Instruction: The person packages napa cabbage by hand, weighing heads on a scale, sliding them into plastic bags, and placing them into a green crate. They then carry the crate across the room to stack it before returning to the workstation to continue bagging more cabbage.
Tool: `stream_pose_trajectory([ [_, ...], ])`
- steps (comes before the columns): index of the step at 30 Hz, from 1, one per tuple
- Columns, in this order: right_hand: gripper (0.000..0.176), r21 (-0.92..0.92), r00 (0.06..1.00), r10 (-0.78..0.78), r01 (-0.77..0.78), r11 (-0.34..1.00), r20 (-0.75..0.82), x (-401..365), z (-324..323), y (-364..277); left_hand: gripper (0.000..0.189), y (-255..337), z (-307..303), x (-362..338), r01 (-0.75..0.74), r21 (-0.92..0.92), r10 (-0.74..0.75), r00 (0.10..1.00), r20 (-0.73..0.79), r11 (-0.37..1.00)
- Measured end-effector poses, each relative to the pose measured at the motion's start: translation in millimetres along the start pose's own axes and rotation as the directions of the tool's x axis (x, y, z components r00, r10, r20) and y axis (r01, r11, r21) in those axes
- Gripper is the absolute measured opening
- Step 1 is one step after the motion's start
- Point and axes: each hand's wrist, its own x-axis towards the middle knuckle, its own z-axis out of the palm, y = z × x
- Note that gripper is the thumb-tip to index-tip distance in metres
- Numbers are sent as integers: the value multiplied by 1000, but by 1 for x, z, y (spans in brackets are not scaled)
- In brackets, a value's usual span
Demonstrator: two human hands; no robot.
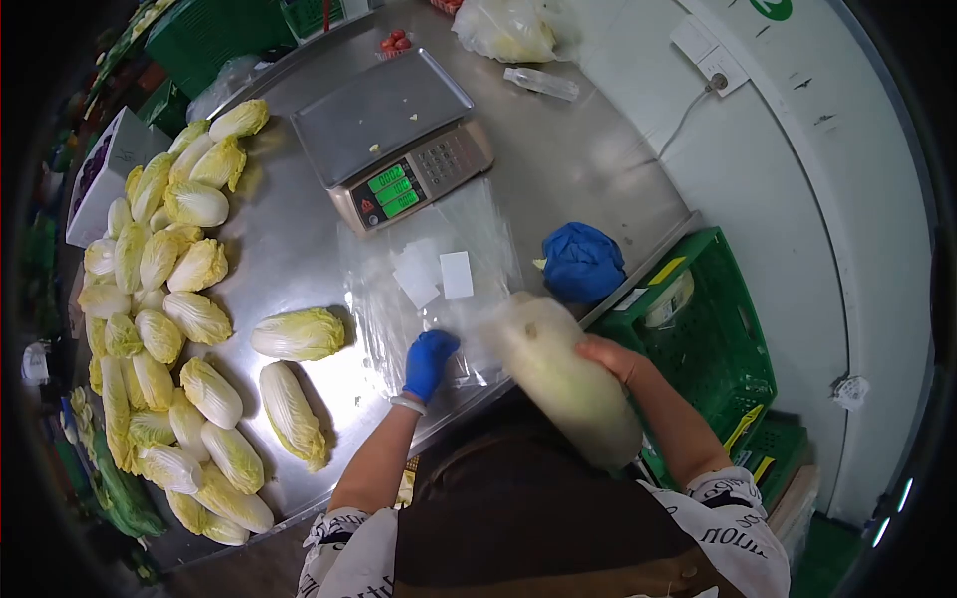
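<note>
My right hand point(610, 361), bare, grips the side of a large pale green-white Chinese cabbage point(573, 384) that seems to be in a clear bag; motion blurs its upper end. My left hand point(429, 364), in a blue glove, rests closed at the near edge of a stack of clear plastic bags point(384, 309). Whether its fingers pinch a bag is hidden. White paper slips point(457, 275) lie on the bags. Left of that hand, two loose Chinese cabbages lie on the metal table: one point(299, 334) sideways, the other point(291, 414) pointing toward me.
Many Chinese cabbages point(159, 299) are piled along the table's left side. A lit scale point(399, 149) stands beyond the bags. A blue-wrapped bundle point(581, 262) sits near the right edge, beside a green crate point(743, 309). A clear bottle point(541, 84) lies at the back.
</note>
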Motion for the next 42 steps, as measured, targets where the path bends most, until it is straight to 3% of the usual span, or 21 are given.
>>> stream_pose_trajectory([
  [2, 75, -53, 999, 39, -37, 998, 38, -1, 21, 6, 15, 20, -15, 10, 14, 36, -15, 1000, 23, 999],
  [3, 79, -82, 997, 54, -50, 995, 54, 0, 31, 9, 15, 16, -11, 14, -186, 24, 183, 978, 98, 982],
  [6, 84, -164, 992, 104, -92, 982, 68, 4, 41, 15, 13, 21, -8, 8, -122, 7, 120, 986, 116, 993],
  [7, 84, -189, 990, 122, -107, 976, 69, 4, 42, 17, 7, 15, -15, 11, -229, -24, 230, 967, 108, 973],
  [10, 78, -193, 983, 152, -129, 973, 107, 4, 44, 14, 6, 13, -13, 23, 0, -91, 12, 992, 129, 996],
  [14, 74, -169, 993, 92, -78, 982, 79, 6, 38, 22, 7, 40, -20, 41, 311, -485, -256, 950, 177, 818],
  [17, 67, -29, 996, 76, -78, 997, -47, -5, 44, 15, 8, 95, -46, 52, 371, -460, -293, 927, 236, 807],
  [20, 58, 45, 988, 29, -22, 999, -155, -8, 57, 5, 8, 121, -26, 53, 1, -118, -3, 1000, -11, 993],
  [22, 50, -52, 980, -76, 68, 996, -183, 5, 60, 5, 7, 147, -5, 62, -130, -264, 94, 985, -144, 956],
  [23, 48, -76, 964, -145, 131, 988, -222, 13, 59, 3, 6, 172, -11, 67, -260, -69, 237, 943, -233, 963],
  [25, 44, -118, 921, -262, 238, 964, -289, 30, 58, 8, 14, 199, -7, 71, -408, -280, 420, 907, -17, 869],
  [26, 40, 84, 908, -283, 323, 943, -309, 38, 48, 22, 16, 212, -7, 67, -450, -322, 513, 846, 147, 833],
  [28, 47, 141, 866, -440, 479, 866, -239, 45, 45, 35, 23, 215, 0, 70, -676, -204, 704, 657, 270, 708],
  [30, 57, 218, 789, -584, 614, 758, -191, 48, 43, 40, 34, 214, -37, 66, -489, -98, 484, 872, -72, 866],
  [31, 65, 43, 843, -426, 464, 885, -327, 35, 77, -8, 39, 215, -52, 67, -376, -77, 347, 902, -257, 923],
  [32, 66, 69, 847, -434, 474, 878, -307, 26, 88, -19, 55, 211, -47, 56, -56, -357, -153, 835, -529, 932],
  [34, 67, 25, 845, -423, 455, 890, -328, 24, 99, -25, 62, 216, -69, 44, 337, -890, -542, 831, 128, 307],
  [36, 68, -91, 820, -381, 381, 920, -427, 31, 114, -30, 54, 206, -51, -4, 641, -767, -487, 676, 552, 21],
  [39, 70, -441, 792, -500, 332, 834, -349, 41, 120, -9, 48, 228, -75, -37, 683, -695, -450, 560, 695, -223],
  [41, 72, -796, 798, -580, 240, 555, -164, 20, 142, -5, 48, 231, -93, -40, 692, -681, -545, 486, 684, -239],
  [42, 71, -813, 823, -561, 266, 518, -88, 5, 155, -7, 48, 228, -103, -43, 692, -677, -589, 445, 675, -252],
])
